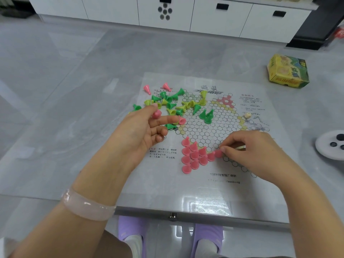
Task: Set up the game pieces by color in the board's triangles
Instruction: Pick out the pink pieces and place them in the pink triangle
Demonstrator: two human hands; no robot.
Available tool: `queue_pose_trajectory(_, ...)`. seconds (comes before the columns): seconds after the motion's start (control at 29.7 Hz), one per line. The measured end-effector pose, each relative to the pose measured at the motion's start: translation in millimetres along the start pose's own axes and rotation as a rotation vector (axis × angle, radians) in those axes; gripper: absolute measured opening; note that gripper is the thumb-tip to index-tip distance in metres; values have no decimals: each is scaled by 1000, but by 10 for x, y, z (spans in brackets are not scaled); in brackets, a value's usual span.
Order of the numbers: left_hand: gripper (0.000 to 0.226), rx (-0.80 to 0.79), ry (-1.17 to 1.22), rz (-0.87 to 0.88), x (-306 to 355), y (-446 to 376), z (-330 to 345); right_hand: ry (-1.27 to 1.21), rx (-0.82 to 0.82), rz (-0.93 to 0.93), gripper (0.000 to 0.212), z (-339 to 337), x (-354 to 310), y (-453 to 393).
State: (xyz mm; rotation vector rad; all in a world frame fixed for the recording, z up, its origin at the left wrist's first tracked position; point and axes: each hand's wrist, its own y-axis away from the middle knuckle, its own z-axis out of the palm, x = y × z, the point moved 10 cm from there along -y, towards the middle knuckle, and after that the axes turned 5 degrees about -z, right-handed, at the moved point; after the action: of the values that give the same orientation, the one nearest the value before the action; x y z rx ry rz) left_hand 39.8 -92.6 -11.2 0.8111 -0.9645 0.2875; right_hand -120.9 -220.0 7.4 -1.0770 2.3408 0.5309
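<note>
A paper checkers board [210, 125] lies on the table. Several pink pieces [193, 155] stand in its near-left triangle. My right hand [249, 151] pinches one pink piece [218, 153] at the right end of that group. My left hand [141, 127] pinches another pink piece [157, 114] between thumb and forefinger, and a third pink piece [182, 120] lies at its middle fingertip. Loose green pieces [168, 98] and yellow-green pieces [188, 104] lie scattered over the board's upper left. Two more pink pieces [147, 88] lie at the far-left corner.
A yellow-green game box [287, 74] sits at the right of the table. A small die [247, 115] rests on the board's right side. A white dish [333, 145] with dark pieces is at the right edge. White cabinets stand beyond the table.
</note>
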Motion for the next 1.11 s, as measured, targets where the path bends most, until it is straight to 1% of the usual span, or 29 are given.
queue_pose_trajectory(0.13, 25, 1, 3, 4, 0, -6, -2, 1, -7, -22, 9, -3, -14, 6)
queue_pose_trajectory(0.2, 25, -5, -2, 5, -3, -5, -1, -2, 16, -35, 10, -36, -21, 8)
queue_pose_trajectory(0.27, 26, -20, -18, 13, -2, -2, 21, -9, 85, -56, 11, -107, -51, 9)
queue_pose_trajectory(0.34, 28, -39, -59, 30, -8, 1, 69, -63, 198, -90, 12, -195, -127, 12)
queue_pose_trajectory(0.4, 27, -49, -124, 49, -40, -1, 134, -159, 284, -165, 12, -239, -297, 20)
queue_pose_trajectory(0.44, 27, -51, -154, 55, -66, -4, 167, -205, 293, -216, 13, -225, -417, 20)
queue_pose_trajectory(0.5, 29, -60, -188, 54, -129, -8, 236, -280, 260, -324, 15, -147, -663, 20)
queue_pose_trajectory(0.57, 30, -72, -190, 49, -176, -11, 297, -342, 223, -394, 15, -71, -824, 28)
queue_pose_trajectory(0.71, 29, -56, -170, 47, -186, -19, 331, -421, 219, -400, 7, -65, -856, 20)
queue_pose_trajectory(0.84, 31, -34, -155, 44, -197, -41, 310, -358, 230, -441, 10, -79, -874, 23)
queue_pose_trajectory(1.01, 34, -33, -162, 67, -224, -44, 322, -194, 265, -481, 6, -68, -888, 22)
queue_pose_trajectory(1.11, 33, -17, -222, 105, -184, -31, 310, -246, 252, -459, 8, -72, -866, 9)
